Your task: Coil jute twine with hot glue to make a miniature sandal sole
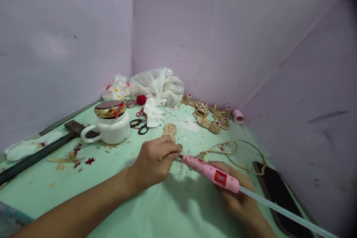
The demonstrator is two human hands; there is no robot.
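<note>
My right hand [237,197] is closed around a pink glue gun [212,173], whose clear glue stick [281,211] trails off to the lower right. The gun's tip points left at a small piece of coiled jute. My left hand [156,160] is pinched shut on that small jute piece [178,148], right at the nozzle. A flat coiled jute shape [170,130] lies just beyond my left hand. Loose jute cord [231,150] curls on the green tabletop [156,208] behind the gun.
A white jar with a gold lid [111,122], black scissors [139,125], a red thread ball [141,99] and white plastic bags [158,85] sit at the back. Finished jute pieces [209,117] and a pink spool [238,116] lie near the wall. A hammer [41,148] is at left, a dark phone [276,189] at right.
</note>
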